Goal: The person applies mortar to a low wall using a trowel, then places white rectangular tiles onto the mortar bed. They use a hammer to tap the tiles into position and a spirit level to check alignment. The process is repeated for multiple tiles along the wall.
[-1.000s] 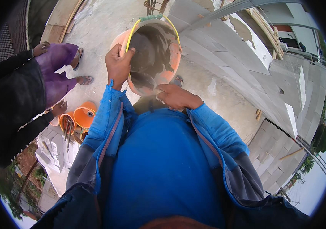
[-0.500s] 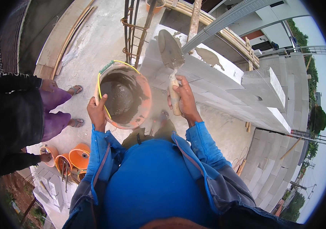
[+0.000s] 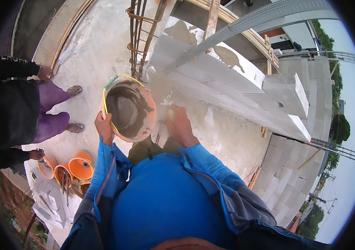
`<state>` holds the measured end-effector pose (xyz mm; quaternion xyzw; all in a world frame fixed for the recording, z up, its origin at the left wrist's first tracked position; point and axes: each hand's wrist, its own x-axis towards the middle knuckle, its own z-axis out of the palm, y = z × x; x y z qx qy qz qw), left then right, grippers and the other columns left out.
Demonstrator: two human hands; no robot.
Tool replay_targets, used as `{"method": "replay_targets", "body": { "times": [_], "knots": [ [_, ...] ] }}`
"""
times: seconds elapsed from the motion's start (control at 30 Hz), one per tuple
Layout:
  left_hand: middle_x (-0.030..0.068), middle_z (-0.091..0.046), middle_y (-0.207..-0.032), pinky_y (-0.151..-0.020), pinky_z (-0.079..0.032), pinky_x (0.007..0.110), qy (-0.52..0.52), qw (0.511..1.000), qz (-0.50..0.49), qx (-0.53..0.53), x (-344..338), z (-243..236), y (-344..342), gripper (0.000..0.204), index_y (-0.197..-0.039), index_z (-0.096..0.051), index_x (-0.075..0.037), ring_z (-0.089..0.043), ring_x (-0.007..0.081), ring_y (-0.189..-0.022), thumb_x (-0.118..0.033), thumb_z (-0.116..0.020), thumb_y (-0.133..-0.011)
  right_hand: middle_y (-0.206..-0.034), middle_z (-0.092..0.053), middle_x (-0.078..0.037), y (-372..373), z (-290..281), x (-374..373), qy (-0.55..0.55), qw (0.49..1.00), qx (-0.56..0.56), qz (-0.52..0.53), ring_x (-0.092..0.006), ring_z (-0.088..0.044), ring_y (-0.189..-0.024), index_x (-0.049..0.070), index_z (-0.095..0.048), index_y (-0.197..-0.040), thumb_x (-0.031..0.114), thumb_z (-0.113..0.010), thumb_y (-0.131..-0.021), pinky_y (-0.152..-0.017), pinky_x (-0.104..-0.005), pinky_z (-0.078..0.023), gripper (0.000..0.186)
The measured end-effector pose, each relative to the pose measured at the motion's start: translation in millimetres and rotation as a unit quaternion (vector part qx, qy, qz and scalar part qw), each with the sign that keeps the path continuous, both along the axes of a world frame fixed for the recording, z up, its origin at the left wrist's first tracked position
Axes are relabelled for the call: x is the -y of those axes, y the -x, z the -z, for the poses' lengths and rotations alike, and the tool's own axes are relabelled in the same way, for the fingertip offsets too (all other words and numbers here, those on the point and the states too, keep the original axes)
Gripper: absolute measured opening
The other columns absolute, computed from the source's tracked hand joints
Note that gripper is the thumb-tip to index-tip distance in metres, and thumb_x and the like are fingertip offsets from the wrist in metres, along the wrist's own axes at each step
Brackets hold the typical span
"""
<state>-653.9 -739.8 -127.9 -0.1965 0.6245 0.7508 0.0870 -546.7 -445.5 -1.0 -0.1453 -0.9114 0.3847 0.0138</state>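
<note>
My left hand [image 3: 104, 128] grips the left rim of an orange bucket [image 3: 147, 121], its thumb over the edge beside the yellow handle [image 3: 107, 109]. Wet grey mortar [image 3: 123, 109] lies inside and smears the inner wall. Right of the bucket, my right hand [image 3: 180, 128] is closed round the pale handle of a trowel [image 3: 171, 115]. The trowel's blade is blurred and hard to make out against the floor. Ahead on the right stands a low wall of pale blocks [image 3: 211, 79], with mortar patches [image 3: 228, 58] on its top.
Upright rusty rebar [image 3: 137, 46] stands just beyond the bucket. A metal channel [image 3: 244, 31] slants across the wall. To the left stands a person in purple trousers [image 3: 52, 98]. Several orange buckets [image 3: 81, 166] sit near stacked pale blocks [image 3: 57, 204] at lower left.
My right hand has lowered the trowel from above the wall's near end to beside the bucket. My left hand keeps its hold on the rim. The other person's lower hand has left the small bucket.
</note>
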Motion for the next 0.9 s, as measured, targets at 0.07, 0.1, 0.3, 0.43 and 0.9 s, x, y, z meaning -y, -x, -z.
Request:
{"method": "replay_targets", "body": {
  "times": [0.07, 0.1, 0.3, 0.43, 0.9],
  "knots": [
    [-0.0003, -0.065, -0.084, -0.065, -0.048, 0.025, -0.026, 1.000, 0.008, 0.008, -6, 10, -6, 0.005, -0.096, -0.066, -0.003, -0.058, 0.0076, -0.072, -0.001, -0.064, -0.092, -0.121, -0.061, -0.027, -34, 12, -6, 0.016, 0.996, 0.050, -0.075, -0.0485, -0.063, -0.108, 0.002, -0.055, -0.137, 0.025, -0.070, -0.098, -0.087, -0.0557, -0.054, 0.048],
    [0.0001, -0.065, -0.084, -0.066, -0.048, 0.025, -0.046, 0.999, 0.019, 0.014, -14, 14, -9, 0.006, -0.097, -0.066, -0.003, -0.058, 0.0081, -0.072, -0.001, -0.063, -0.093, -0.123, -0.063, -0.026, -45, 19, -14, 0.009, 0.990, 0.070, -0.124, -0.0468, -0.064, -0.109, 0.001, -0.057, -0.136, 0.026, -0.070, -0.098, -0.087, -0.0545, -0.055, 0.047],
    [0.0018, -0.067, -0.085, -0.069, -0.049, 0.025, -0.120, 0.990, 0.048, 0.052, -72, 29, -50, 0.011, -0.097, -0.066, -0.002, -0.061, 0.0099, -0.074, 0.003, -0.060, -0.090, -0.135, -0.065, -0.027, -39, 25, -92, 0.072, 0.969, 0.234, 0.020, -0.0414, -0.065, -0.122, 0.000, -0.062, -0.136, 0.026, -0.073, -0.094, -0.099, -0.0519, -0.052, 0.050],
    [0.0028, -0.069, -0.085, -0.068, -0.049, 0.026, -0.095, 0.982, 0.155, 0.052, -135, 7, -83, 0.010, -0.093, -0.066, -0.001, -0.061, 0.0102, -0.072, 0.004, -0.061, -0.086, -0.135, -0.065, -0.024, 17, 42, -130, -0.078, 0.990, -0.047, -0.104, -0.0423, -0.057, -0.131, 0.003, -0.059, -0.143, 0.018, -0.074, -0.092, -0.111, -0.0493, -0.048, 0.055],
    [0.0208, -0.063, -0.119, -0.098, -0.054, 0.040, 0.388, 0.721, 0.572, -0.046, -315, 118, -253, 0.116, -0.157, -0.029, 0.009, -0.064, 0.0303, -0.111, -0.038, -0.097, -0.076, -0.104, -0.077, -0.020, -274, 176, -351, 0.057, 0.948, 0.259, -0.179, -0.0412, -0.073, -0.103, 0.008, -0.078, -0.108, 0.022, -0.068, -0.086, -0.090, -0.0522, -0.057, 0.028]
  ]
}}
